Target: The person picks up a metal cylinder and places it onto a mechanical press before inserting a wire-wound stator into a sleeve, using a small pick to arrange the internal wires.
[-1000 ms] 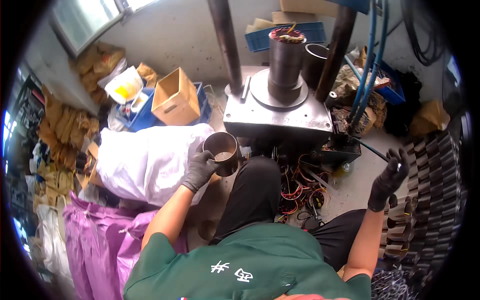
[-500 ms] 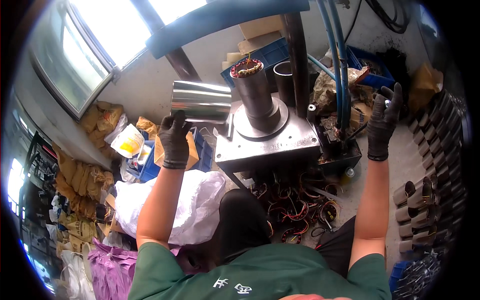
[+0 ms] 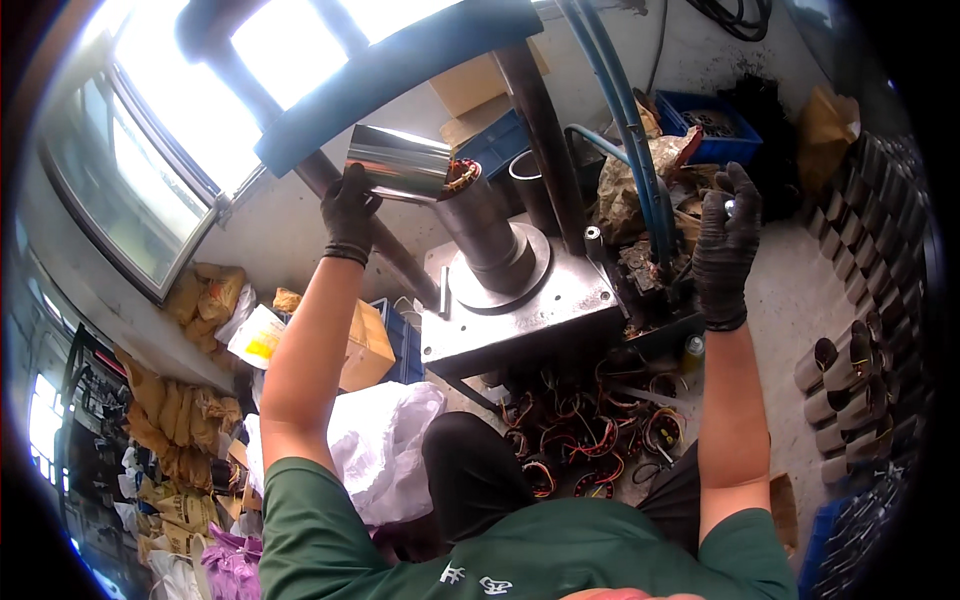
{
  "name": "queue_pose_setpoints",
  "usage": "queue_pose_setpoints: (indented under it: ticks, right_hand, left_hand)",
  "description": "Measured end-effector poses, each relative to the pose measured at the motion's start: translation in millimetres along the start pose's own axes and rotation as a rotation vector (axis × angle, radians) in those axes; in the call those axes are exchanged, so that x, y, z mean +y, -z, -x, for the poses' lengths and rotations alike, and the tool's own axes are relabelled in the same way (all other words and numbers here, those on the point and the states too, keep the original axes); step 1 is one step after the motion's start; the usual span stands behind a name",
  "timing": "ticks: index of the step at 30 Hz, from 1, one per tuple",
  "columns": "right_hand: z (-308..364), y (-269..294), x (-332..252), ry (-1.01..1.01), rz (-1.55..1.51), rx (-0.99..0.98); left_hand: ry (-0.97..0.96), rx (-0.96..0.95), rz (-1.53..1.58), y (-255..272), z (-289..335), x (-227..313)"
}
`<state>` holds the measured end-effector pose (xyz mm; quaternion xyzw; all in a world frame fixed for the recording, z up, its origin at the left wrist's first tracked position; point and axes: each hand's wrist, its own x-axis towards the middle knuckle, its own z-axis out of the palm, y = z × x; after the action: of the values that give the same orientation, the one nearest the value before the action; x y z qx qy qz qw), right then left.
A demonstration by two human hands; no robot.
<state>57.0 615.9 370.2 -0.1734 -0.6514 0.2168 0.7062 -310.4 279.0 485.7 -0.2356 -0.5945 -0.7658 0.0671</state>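
Observation:
My gloved left hand point(image 3: 350, 210) grips the lower left end of a shiny metal sleeve point(image 3: 398, 163), raised and tilted. The sleeve's right end is beside a stator with red windings point(image 3: 462, 177), overlapping it in view; whether they touch I cannot tell. That stator sits on top of a grey cylindrical post point(image 3: 488, 235), which stands on a round base on the press table point(image 3: 520, 320). My gloved right hand point(image 3: 727, 245) is curled around a lever with a bright metal end point(image 3: 730, 207) showing between the fingers.
A blue press beam point(image 3: 400, 75) on dark columns point(image 3: 545, 140) spans above the table. Blue hoses point(image 3: 630, 130) run down at the right. Several wired stators point(image 3: 590, 430) lie below. Grey sleeves point(image 3: 850, 370) are stacked right; a white sack point(image 3: 385, 450) is left.
My left hand has raised the metal sleeve and brought its right end to the stator's top. My right hand stays curled at the lever. The whole view has shifted and tilted.

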Motion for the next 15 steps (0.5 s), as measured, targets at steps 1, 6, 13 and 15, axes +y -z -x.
queue_pose_setpoints:
  ticks: [1, 6, 13, 15]
  right_hand:
    - [-0.5, 2.1, -0.2, -0.008, 0.006, -0.012]
    - [-11.3, 18.3, -5.0, 0.105, 0.16, -0.053]
    - [-26.6, 44.3, -37.3, 0.041, 0.147, -0.245]
    - [-26.9, 47.1, -39.0, -0.007, 0.133, -0.305]
  left_hand:
    - [-0.011, -0.061, -0.053, -3.3, -7.7, 6.2]
    - [-0.006, -0.222, -0.265, -27.9, -34.5, 26.1]
    - [-0.134, -0.301, -0.464, -62.1, -36.5, 30.9]
    - [-0.146, -0.328, -0.515, -68.5, -40.6, 32.8]
